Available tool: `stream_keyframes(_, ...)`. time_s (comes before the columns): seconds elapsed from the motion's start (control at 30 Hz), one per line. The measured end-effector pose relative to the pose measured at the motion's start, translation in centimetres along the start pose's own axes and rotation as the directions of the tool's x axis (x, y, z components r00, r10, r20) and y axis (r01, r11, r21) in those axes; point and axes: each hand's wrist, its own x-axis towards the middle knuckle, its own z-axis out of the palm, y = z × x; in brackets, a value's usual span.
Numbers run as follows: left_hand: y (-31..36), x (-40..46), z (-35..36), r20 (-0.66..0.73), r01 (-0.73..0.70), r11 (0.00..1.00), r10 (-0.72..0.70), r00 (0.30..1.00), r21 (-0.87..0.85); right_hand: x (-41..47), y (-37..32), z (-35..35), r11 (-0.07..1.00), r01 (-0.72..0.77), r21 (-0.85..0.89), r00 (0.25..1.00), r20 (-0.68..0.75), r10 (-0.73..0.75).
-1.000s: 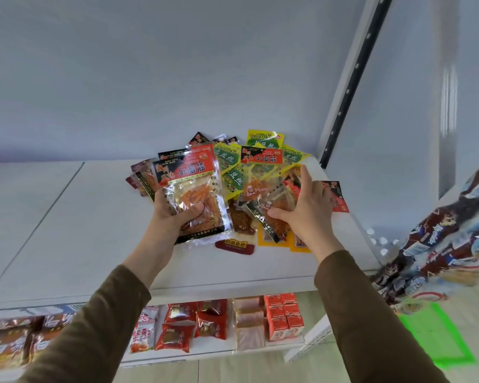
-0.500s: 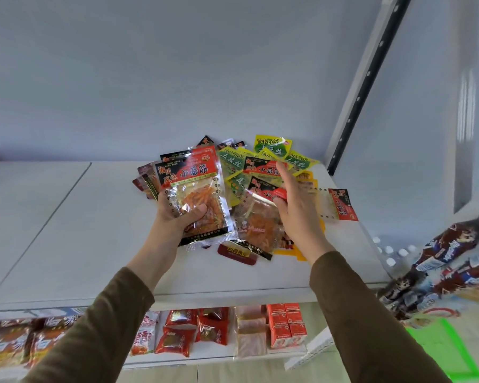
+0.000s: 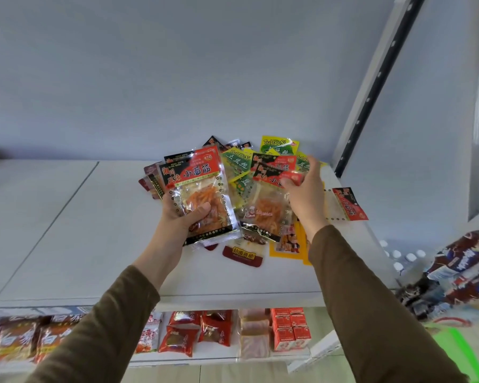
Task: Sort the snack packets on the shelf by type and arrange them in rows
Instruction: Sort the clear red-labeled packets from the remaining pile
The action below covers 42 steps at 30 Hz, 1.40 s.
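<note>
a pale grey-blue wall (image 3: 177,78) fills the upper frame. a white shelf (image 3: 53,230) spans the middle, with a seam running diagonally at left. a white upright (image 3: 371,87) with a black slotted strip rises at upper right. lower right shows light floor (image 3: 329,374) and a green patch (image 3: 459,352). a lower shelf (image 3: 219,356) sits beneath. light is soft and even.

Pile of snack packets (image 3: 263,172) lies on the shelf (image 3: 67,230), toward its right rear, near the upright post (image 3: 376,87). Left hand (image 3: 183,217) holds a stack of packets (image 3: 199,194) above the pile's left side; right hand (image 3: 304,197) holds another packet (image 3: 266,205) just right of it (edges overlap). One loose packet (image 3: 349,203) lies right of the pile. Lower shelf (image 3: 210,355) below carries more goods.
</note>
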Motion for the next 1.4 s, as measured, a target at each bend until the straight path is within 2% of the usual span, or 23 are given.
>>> stream_keyframes(0.13,0.0,0.3,0.0,-0.026,0.047,0.999,-0.047,0.999,-0.017,0.8,-0.7,-1.9,0.933,-0.102,0.345,0.991,0.113,0.066)
stream_keyframes(0.23,0.3,0.4,0.2,-0.045,0.104,0.993,-0.107,0.993,-0.051,1.1,-2.4,-3.7,0.853,-0.179,0.49,0.976,0.2,0.089)
stream_keyframes(0.33,0.7,0.4,0.5,-0.047,0.152,0.987,-0.154,0.987,-0.043,1.5,-4.1,-5.0,0.798,-0.164,0.58,0.972,0.234,0.03)
stream_keyframes(0.43,1.0,0.2,1.4,-0.006,0.187,0.981,-0.188,0.982,-0.056,0.7,-6.0,-3.3,0.855,-0.127,0.503,0.949,0.312,-0.042)
stream_keyframes(0.53,1.4,-0.4,2.7,0.027,0.231,0.973,-0.231,0.973,-0.026,-1.0,-6.7,0.5,0.933,-0.045,0.356,0.946,0.314,-0.075)
stream_keyframes(0.63,2.0,-1.2,3.6,0.087,0.284,0.954,-0.276,0.957,-0.094,-2.1,-5.9,3.0,0.991,0.066,0.118,0.952,0.291,-0.098)
stream_keyframes(0.7,2.3,-1.5,3.6,0.153,0.288,0.951,-0.27,0.951,-0.112,-2.6,-5.3,3.9,0.984,0.175,-0.026,0.961,0.224,-0.164)
stream_keyframes(0.83,2.3,-2.0,3.8,0.246,0.265,0.963,-0.269,0.931,0.05,-3.9,-6.0,5.7,0.967,0.233,-0.105,0.958,0.197,-0.209)
stream_keyframes(0.93,2.1,-2.0,3.5,0.239,0.33,0.943,-0.33,0.913,0.042,-4.6,-6.7,6.4,0.981,0.189,-0.039,0.961,0.214,-0.177)
stream_keyframes(1.0,1.9,-2.0,3.1,0.212,0.365,0.931,-0.356,0.91,-0.001,-4.9,-7.2,6.5,0.986,0.031,0.166,0.965,0.252,-0.073)
stream_keyframes(1.07,1.4,-1.8,2.7,0.173,0.374,0.926,-0.36,0.917,-0.052,-5.1,-7.3,6.3,0.935,-0.135,0.328,0.942,0.335,0.019)
stream_keyframes(1.17,0.9,-1.6,2.1,0.141,0.388,0.914,-0.371,0.918,-0.118,-5.3,-6.6,5.4,0.898,-0.22,0.382,0.897,0.44,0.032)
stream_keyframes(1.23,0.9,-1.5,1.6,0.134,0.392,0.907,-0.374,0.918,-0.156,-5.3,-5.3,3.8,0.931,-0.149,0.334,0.924,0.382,0.011)
stream_keyframes(1.27,0.9,-1.4,1.3,0.132,0.39,0.905,-0.371,0.919,-0.169,-5.3,-4.4,2.7,0.965,-0.074,0.251,0.954,0.301,-0.005)
stream_keyframes(1.33,0.9,-1.2,0.6,0.144,0.388,0.904,-0.366,0.919,-0.178,-4.5,-2.2,0.2,0.998,0.063,-0.03,0.995,0.082,-0.061)
stream_keyframes(1.4,0.9,-1.2,0.3,0.151,0.394,0.902,-0.371,0.916,-0.176,-3.3,0.3,-2.6,0.939,0.022,-0.343,0.988,-0.135,-0.072)
